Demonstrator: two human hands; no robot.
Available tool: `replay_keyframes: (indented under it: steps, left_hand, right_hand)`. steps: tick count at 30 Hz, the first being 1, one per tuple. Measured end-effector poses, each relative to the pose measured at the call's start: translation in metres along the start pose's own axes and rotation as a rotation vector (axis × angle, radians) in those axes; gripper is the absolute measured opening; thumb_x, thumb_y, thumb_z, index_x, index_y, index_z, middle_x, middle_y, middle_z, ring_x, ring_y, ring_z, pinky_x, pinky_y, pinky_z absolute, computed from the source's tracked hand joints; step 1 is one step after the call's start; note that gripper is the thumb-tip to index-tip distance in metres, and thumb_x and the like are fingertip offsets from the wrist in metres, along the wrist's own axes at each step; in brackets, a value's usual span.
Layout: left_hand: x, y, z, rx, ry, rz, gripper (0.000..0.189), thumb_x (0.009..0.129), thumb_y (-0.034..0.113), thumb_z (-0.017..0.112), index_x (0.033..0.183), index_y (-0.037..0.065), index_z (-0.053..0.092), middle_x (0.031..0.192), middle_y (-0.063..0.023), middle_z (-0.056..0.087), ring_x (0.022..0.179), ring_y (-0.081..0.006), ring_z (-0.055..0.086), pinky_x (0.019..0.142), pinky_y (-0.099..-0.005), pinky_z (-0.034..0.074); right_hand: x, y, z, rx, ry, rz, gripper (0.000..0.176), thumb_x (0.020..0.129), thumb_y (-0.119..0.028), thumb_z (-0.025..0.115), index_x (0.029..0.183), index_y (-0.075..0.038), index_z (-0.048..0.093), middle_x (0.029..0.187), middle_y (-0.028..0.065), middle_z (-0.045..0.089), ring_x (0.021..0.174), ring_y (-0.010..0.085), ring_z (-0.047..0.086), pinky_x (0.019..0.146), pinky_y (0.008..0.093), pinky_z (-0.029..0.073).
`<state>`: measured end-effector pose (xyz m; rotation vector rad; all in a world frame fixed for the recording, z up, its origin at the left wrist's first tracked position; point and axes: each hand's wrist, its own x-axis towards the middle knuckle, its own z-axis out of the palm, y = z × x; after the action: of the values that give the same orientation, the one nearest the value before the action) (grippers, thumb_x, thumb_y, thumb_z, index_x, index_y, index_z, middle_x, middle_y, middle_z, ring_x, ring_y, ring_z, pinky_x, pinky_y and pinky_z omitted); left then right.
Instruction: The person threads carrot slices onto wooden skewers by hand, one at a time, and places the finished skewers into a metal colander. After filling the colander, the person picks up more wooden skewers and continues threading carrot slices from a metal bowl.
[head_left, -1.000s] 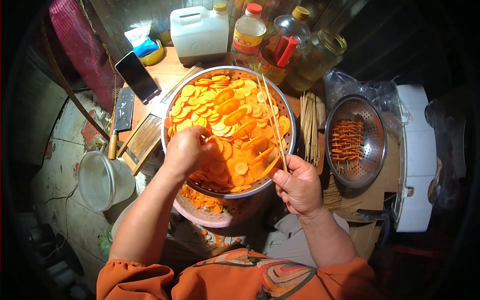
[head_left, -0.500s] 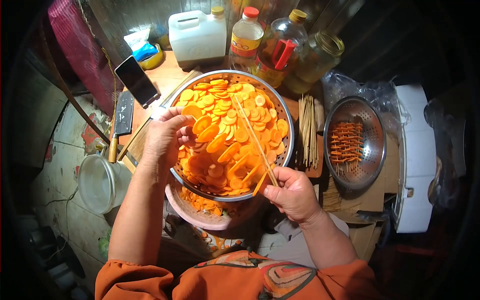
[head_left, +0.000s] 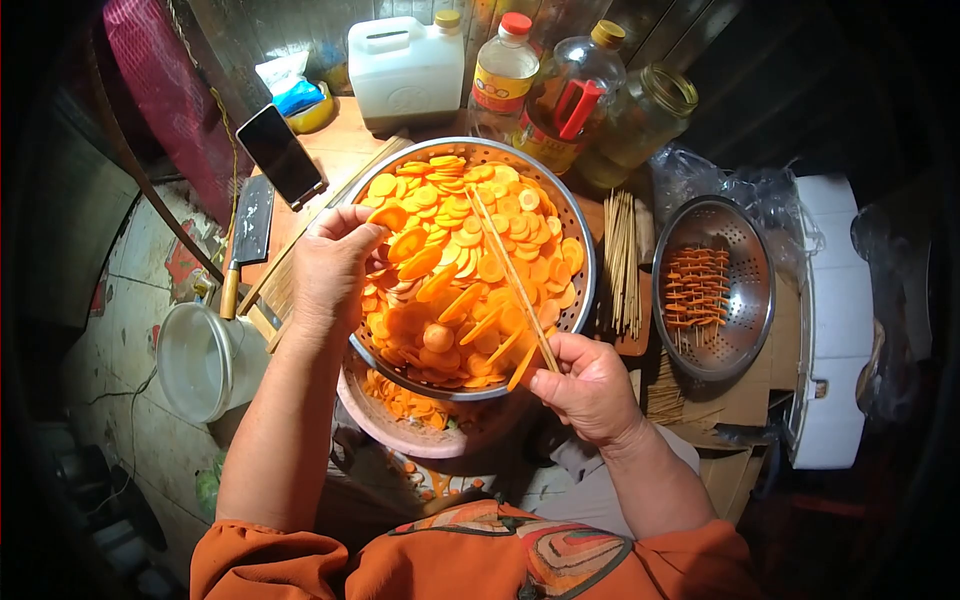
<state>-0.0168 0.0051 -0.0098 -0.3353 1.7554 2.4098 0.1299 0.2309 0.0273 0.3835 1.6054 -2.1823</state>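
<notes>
A row of round carrot slices (head_left: 437, 283) runs slantwise between my two hands, spaced like slices on a skewer; the stick through them is hard to see. My left hand (head_left: 335, 262) pinches at the upper end, by the top carrot slice. At the lower end my right hand (head_left: 590, 390) is closed around thin wooden skewers (head_left: 512, 278), which point up and left over the slices. Below both hands stands a perforated metal colander (head_left: 583, 290) heaped with loose carrot slices (head_left: 440, 190).
A smaller colander (head_left: 745, 345) at right holds finished carrot skewers (head_left: 696, 290). Between the colanders lies a skewer bundle (head_left: 622, 260). A cleaver (head_left: 255, 220), a phone (head_left: 278, 155) and a bucket (head_left: 190, 360) are at left. A jug (head_left: 405, 75) and bottles (head_left: 503, 75) line the back.
The top carrot slice at my left fingertips has tilted and now shows more edge-on. My right hand keeps its grip on the skewers. The whole view has shifted slightly.
</notes>
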Motion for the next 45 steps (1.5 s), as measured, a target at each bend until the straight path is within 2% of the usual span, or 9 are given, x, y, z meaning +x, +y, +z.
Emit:
replay_keyframes:
  steps: [9, 14, 19, 23, 25, 27, 31, 41, 45]
  left_hand:
    - [0.004, -0.004, -0.002, 0.106, -0.019, 0.001, 0.01, 0.08, 0.001, 0.06, 0.088, 0.004, 0.059, 0.079, -0.003, 0.062, 0.058, -0.0086, 0.057, 0.055, -0.0207, 0.049]
    - [0.008, -0.006, -0.004, 0.165, 0.025, -0.014, 0.01, 0.079, 0.0, 0.059, 0.088, 0.005, 0.058, 0.077, -0.0028, 0.062, 0.055, -0.0089, 0.055, 0.052, -0.0208, 0.046]
    - [0.007, -0.019, -0.006, 0.597, -0.13, -0.041, 0.012, 0.078, 0.0, 0.056, 0.09, 0.001, 0.06, 0.075, -0.0033, 0.062, 0.055, -0.0099, 0.057, 0.051, -0.0224, 0.045]
    - [-0.001, -0.027, -0.003, 1.095, -0.039, 0.589, 0.015, 0.076, -0.001, 0.057, 0.09, -0.002, 0.062, 0.077, -0.0052, 0.062, 0.063, -0.0106, 0.057, 0.059, -0.0241, 0.047]
    - [-0.004, -0.029, 0.005, 0.99, -0.196, 0.478, 0.011, 0.074, 0.001, 0.061, 0.085, 0.0, 0.064, 0.079, -0.0066, 0.063, 0.066, -0.0121, 0.057, 0.061, -0.0251, 0.047]
    - [-0.019, -0.039, 0.016, 0.928, -0.334, 0.307, 0.012, 0.072, 0.013, 0.065, 0.083, 0.007, 0.067, 0.082, -0.0124, 0.063, 0.075, -0.0272, 0.063, 0.069, -0.0339, 0.05]
    - [-0.046, -0.058, 0.03, 1.358, -0.565, 0.368, 0.018, 0.075, 0.019, 0.061, 0.09, 0.01, 0.066, 0.087, -0.0123, 0.061, 0.078, -0.0307, 0.063, 0.068, -0.0405, 0.051]
    - [-0.053, -0.065, 0.038, 1.445, -0.606, 0.488, 0.012, 0.076, 0.016, 0.058, 0.086, 0.01, 0.063, 0.081, -0.0125, 0.059, 0.074, -0.0314, 0.062, 0.065, -0.0396, 0.051]
    - [-0.028, -0.052, 0.03, 0.969, -0.438, 0.115, 0.006, 0.073, 0.011, 0.061, 0.073, 0.005, 0.06, 0.071, -0.012, 0.063, 0.067, -0.0229, 0.063, 0.062, -0.0323, 0.05]
  right_hand:
    - [0.0, 0.001, -0.001, -0.022, 0.001, 0.003, 0.022, 0.084, 0.0, 0.058, 0.105, 0.006, 0.058, 0.097, 0.0028, 0.061, 0.085, 0.0068, 0.057, 0.078, 0.02, 0.047]
    - [-0.001, -0.003, -0.007, 0.036, 0.06, 0.007, 0.019, 0.083, -0.005, 0.06, 0.1, 0.003, 0.06, 0.075, -0.002, 0.058, 0.054, 0.0008, 0.047, 0.046, 0.0145, 0.037]
    - [-0.001, -0.004, -0.009, 0.008, 0.154, -0.082, 0.016, 0.083, -0.01, 0.062, 0.094, 0.001, 0.059, 0.065, -0.0025, 0.052, 0.046, 0.0003, 0.039, 0.039, 0.0144, 0.029]
    - [-0.002, -0.004, -0.013, 0.017, 0.157, -0.107, 0.018, 0.082, -0.01, 0.062, 0.095, 0.002, 0.058, 0.065, -0.0017, 0.053, 0.046, 0.0001, 0.039, 0.038, 0.0141, 0.029]
    - [-0.002, -0.004, -0.012, 0.033, 0.175, -0.135, 0.018, 0.082, -0.01, 0.062, 0.096, 0.001, 0.058, 0.065, -0.0018, 0.053, 0.045, 0.0002, 0.039, 0.038, 0.0142, 0.029]
    - [-0.002, -0.008, -0.009, 0.05, 0.181, -0.129, 0.017, 0.083, -0.008, 0.061, 0.095, 0.002, 0.057, 0.065, -0.0011, 0.054, 0.043, 0.0005, 0.04, 0.038, 0.0136, 0.031]
    - [-0.003, -0.01, -0.008, 0.037, 0.183, -0.102, 0.014, 0.083, -0.005, 0.06, 0.094, 0.003, 0.056, 0.064, -0.0004, 0.054, 0.041, 0.0007, 0.04, 0.037, 0.0126, 0.033]
    - [-0.004, -0.005, -0.013, -0.006, 0.169, -0.098, 0.016, 0.082, -0.013, 0.063, 0.093, -0.001, 0.059, 0.065, -0.0045, 0.052, 0.045, -0.0004, 0.038, 0.039, 0.0143, 0.028]
    - [-0.006, -0.006, -0.013, 0.0, 0.155, -0.107, 0.016, 0.082, -0.012, 0.063, 0.093, -0.001, 0.059, 0.065, -0.0045, 0.052, 0.045, -0.0003, 0.038, 0.039, 0.0142, 0.028]
